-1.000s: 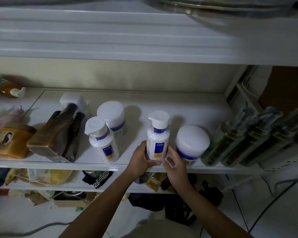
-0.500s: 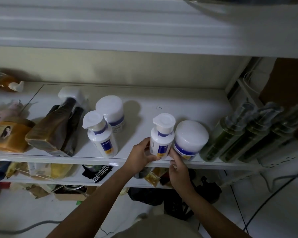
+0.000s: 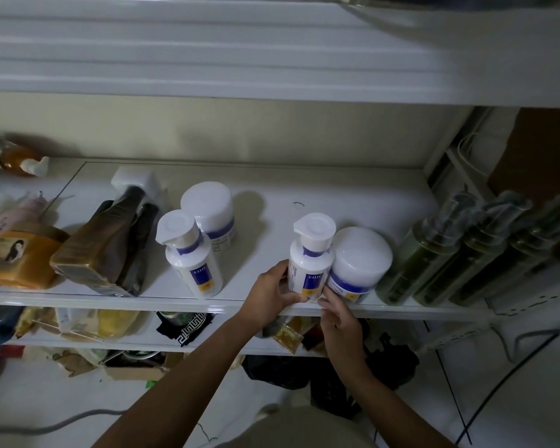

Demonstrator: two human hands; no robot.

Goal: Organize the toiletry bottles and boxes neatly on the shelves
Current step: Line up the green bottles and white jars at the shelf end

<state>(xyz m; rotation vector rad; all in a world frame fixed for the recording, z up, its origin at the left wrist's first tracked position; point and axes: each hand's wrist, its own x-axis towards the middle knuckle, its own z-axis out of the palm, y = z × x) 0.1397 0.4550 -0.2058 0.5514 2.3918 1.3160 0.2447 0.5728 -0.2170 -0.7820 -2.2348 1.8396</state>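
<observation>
A white pump bottle (image 3: 311, 257) with a blue label stands at the front of the white shelf (image 3: 353, 202), touching a white jar (image 3: 358, 261) on its right. My left hand (image 3: 270, 295) grips the bottle's base from the left. My right hand (image 3: 338, 321) sits just below the shelf edge, its fingertips touching the bottle's lower right side. A second white pump bottle (image 3: 191, 253) and a second white jar (image 3: 210, 210) stand further left.
Brown refill pouches (image 3: 107, 240), an orange jar (image 3: 20, 257) and an amber bottle (image 3: 15, 155) lie at the left. Three dark green pump bottles (image 3: 459, 253) lean at the right. Clutter fills the lower shelf (image 3: 78, 324). Cables (image 3: 511, 367) cross the floor.
The white pump bottle has shifted right until it touches the white jar. My right hand has slid down from the bottle's side to its base.
</observation>
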